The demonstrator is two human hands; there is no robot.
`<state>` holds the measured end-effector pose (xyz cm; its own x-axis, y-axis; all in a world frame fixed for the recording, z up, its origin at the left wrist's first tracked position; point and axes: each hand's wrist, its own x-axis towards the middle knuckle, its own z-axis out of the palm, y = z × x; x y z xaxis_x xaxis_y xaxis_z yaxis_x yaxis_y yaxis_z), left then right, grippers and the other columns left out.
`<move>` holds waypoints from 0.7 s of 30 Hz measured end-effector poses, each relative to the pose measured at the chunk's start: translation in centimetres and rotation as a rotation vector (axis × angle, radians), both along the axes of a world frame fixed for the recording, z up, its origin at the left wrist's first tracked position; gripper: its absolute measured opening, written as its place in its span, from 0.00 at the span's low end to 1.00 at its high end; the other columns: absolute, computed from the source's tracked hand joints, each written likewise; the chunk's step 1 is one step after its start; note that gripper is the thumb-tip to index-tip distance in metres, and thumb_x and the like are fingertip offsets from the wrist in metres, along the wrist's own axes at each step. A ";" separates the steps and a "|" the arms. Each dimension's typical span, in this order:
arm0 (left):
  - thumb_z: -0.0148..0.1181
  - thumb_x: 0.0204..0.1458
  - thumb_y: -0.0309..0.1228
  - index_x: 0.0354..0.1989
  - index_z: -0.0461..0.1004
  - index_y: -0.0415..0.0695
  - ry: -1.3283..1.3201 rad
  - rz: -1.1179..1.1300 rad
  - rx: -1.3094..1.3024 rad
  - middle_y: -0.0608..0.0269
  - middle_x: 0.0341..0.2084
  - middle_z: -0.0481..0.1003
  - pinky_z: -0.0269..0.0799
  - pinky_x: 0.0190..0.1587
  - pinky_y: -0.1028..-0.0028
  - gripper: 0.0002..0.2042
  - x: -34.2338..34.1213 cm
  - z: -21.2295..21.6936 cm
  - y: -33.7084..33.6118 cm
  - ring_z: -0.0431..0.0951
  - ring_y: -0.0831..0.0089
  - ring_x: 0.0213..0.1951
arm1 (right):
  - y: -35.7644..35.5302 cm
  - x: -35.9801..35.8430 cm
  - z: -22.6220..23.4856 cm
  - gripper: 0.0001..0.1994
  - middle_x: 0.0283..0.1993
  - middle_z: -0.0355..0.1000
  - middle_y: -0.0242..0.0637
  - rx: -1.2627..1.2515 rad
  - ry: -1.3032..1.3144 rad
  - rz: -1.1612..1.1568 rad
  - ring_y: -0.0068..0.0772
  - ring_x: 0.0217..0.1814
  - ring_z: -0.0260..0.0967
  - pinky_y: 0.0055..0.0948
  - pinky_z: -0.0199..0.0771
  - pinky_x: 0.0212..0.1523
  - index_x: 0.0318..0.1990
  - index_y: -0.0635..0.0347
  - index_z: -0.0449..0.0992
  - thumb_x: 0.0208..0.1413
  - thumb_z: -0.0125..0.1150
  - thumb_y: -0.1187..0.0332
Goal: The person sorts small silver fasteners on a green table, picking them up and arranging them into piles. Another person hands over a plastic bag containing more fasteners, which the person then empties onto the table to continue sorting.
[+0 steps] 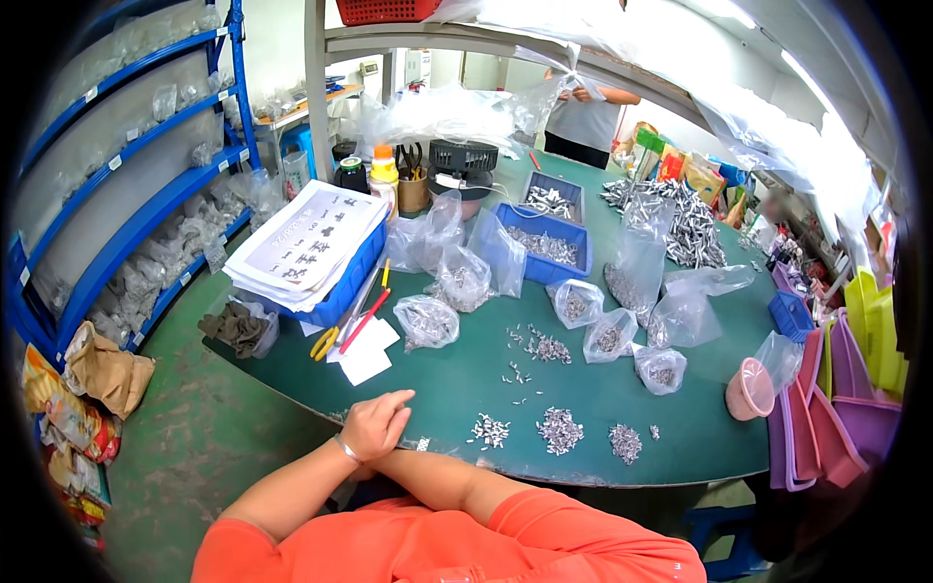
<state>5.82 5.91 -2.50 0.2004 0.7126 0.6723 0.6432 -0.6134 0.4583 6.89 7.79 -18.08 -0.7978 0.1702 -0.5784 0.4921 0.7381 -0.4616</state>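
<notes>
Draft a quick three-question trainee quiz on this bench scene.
1. True or false: the left hand grips a bag.
2. What colour is the bin holding metal parts? A red, B blue, C yellow.
3. Fill in: the small piles of metal parts lie on a ___ table.
Key: 1 false, it rests empty at the table edge; 2 B; 3 green.

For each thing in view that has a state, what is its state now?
Hand: empty, fingers loose, resting at the table edge.
Other hand: hidden under the crossed forearm.
Plastic bags: open, holding small metal parts.
Blue bin: partly filled with metal parts.
Pink cup: lying on its side.
Small metal piles: loose on the table.
</notes>
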 end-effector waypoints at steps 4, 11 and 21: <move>0.60 0.54 0.26 0.42 0.77 0.42 0.047 0.019 0.015 0.54 0.33 0.81 0.78 0.33 0.66 0.08 -0.2 -1.5 0.7 0.82 0.57 0.32 | 0.3 0.4 0.9 0.14 0.46 0.79 0.46 -0.009 0.003 0.005 0.45 0.49 0.76 0.40 0.72 0.50 0.41 0.59 0.83 0.48 0.65 0.63; 0.60 0.54 0.25 0.36 0.78 0.40 0.020 0.038 -0.013 0.53 0.30 0.81 0.79 0.33 0.67 0.04 0.4 -1.2 0.6 0.82 0.56 0.30 | 0.3 0.8 1.0 0.13 0.45 0.79 0.46 -0.019 -0.005 0.005 0.44 0.47 0.76 0.41 0.72 0.48 0.40 0.59 0.83 0.49 0.64 0.63; 0.60 0.54 0.25 0.34 0.78 0.39 0.020 0.044 -0.032 0.53 0.29 0.80 0.78 0.33 0.66 0.03 0.3 -1.3 0.5 0.82 0.57 0.30 | 0.1 0.6 1.3 0.12 0.42 0.79 0.45 -0.030 -0.020 0.039 0.43 0.45 0.76 0.42 0.72 0.45 0.39 0.59 0.83 0.51 0.62 0.63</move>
<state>6.15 6.43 -3.77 0.1813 0.7424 0.6450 0.6788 -0.5691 0.4642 7.51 7.87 -16.78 -0.7919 0.1218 -0.5984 0.4727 0.7428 -0.4742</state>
